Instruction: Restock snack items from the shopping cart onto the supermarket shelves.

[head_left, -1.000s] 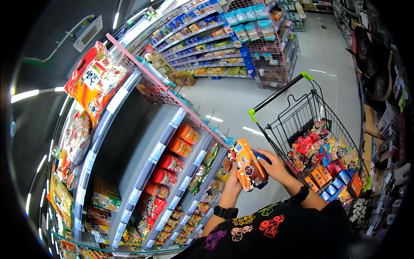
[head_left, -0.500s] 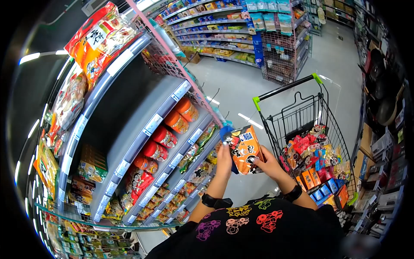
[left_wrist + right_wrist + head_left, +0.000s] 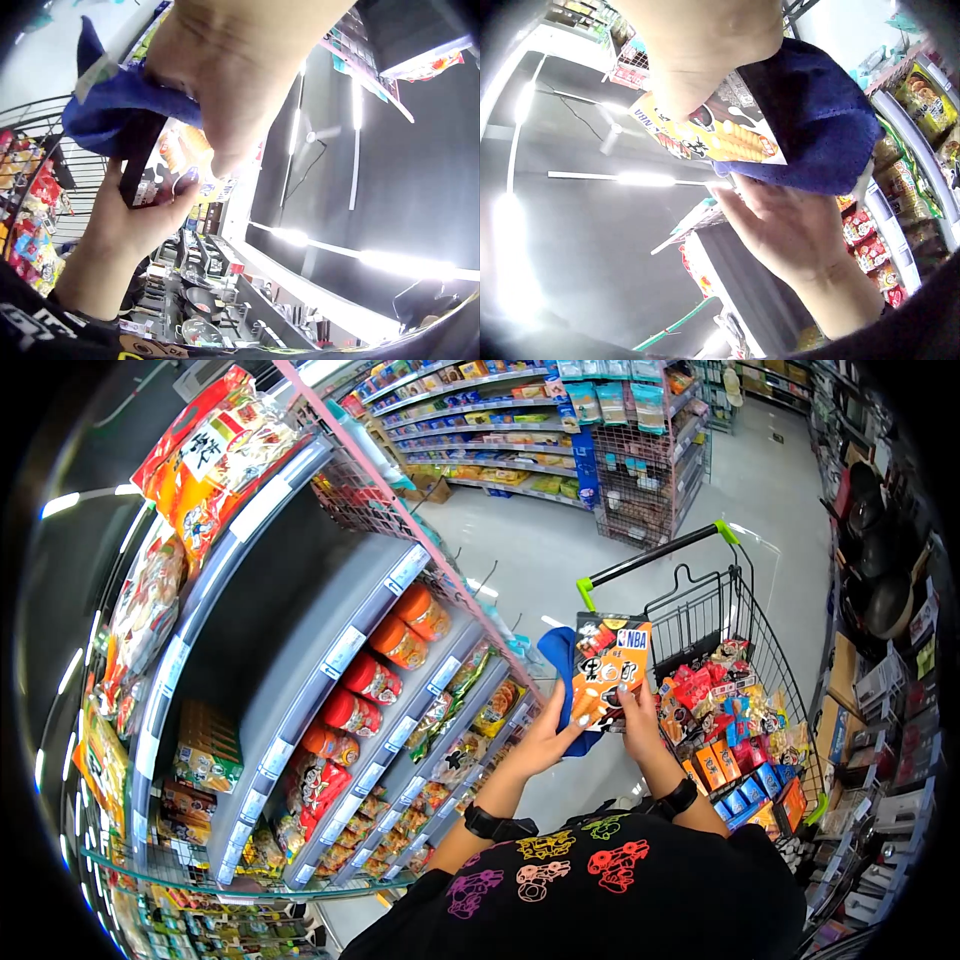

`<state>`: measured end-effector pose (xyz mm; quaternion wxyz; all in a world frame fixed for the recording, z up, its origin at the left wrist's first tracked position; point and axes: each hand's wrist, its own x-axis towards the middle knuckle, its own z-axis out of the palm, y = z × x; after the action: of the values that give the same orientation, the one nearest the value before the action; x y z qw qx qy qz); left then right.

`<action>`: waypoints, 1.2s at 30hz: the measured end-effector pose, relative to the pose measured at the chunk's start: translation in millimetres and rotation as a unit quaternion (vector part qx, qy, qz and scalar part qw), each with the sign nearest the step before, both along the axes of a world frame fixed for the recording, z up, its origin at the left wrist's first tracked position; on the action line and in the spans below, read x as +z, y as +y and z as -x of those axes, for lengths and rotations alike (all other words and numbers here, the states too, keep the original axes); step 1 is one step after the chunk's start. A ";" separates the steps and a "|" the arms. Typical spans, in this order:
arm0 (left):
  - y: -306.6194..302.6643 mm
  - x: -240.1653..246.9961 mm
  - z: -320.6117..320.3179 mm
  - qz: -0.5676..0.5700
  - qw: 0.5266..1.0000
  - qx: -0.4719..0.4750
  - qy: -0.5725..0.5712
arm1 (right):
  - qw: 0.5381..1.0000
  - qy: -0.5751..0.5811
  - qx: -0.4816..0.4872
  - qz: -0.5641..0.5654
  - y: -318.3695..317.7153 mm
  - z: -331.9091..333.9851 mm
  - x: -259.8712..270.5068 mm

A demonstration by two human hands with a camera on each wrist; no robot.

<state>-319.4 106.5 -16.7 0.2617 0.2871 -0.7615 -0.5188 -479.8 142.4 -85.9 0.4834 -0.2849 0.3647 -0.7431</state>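
An orange and black snack box (image 3: 612,670) with an NBA logo is held up in front of the chest. My right hand (image 3: 640,725) grips its right lower side, thumb across the printed front. At the box's left edge my left hand (image 3: 542,738) holds a blue cloth (image 3: 557,650), its thumb reaching toward the lower front. In the left wrist view, the cloth (image 3: 112,120) bunches over the dark side of the box (image 3: 180,157). From the right wrist, the cloth (image 3: 817,127) covers the box's back end, with the left palm (image 3: 795,225) beneath it.
A black wire shopping cart (image 3: 690,600) filled with colourful snack packs stands at the right. Slanting shelves at the left hold red and orange jars (image 3: 373,678) and bagged snacks (image 3: 322,785). A pink mesh panel (image 3: 370,490) edges the shelves. Pans (image 3: 890,600) hang at far right.
The box has turned from tilted to nearly upright, front facing up, and shifted right. The blue cloth has gone from the right hand at the box's right side to the left hand at its left edge.
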 end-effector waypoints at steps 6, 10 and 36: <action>-4.8 -23.2 1.5 -0.111 0.991 -0.032 0.073 | 1.000 -0.024 -0.013 0.015 0.0 9.6 0.5; -3.3 -37.8 1.9 -0.475 0.823 -0.027 0.310 | 0.988 0.124 0.032 0.086 2.0 19.1 5.5; -3.1 -58.4 -10.1 -0.475 0.829 -0.024 0.294 | 0.928 0.345 -0.061 0.127 -3.2 16.9 15.9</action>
<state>-309.3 103.3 -75.0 0.2915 0.1918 -0.3148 -0.8827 -496.7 139.1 -70.0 0.2412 -0.5602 0.4278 -0.6671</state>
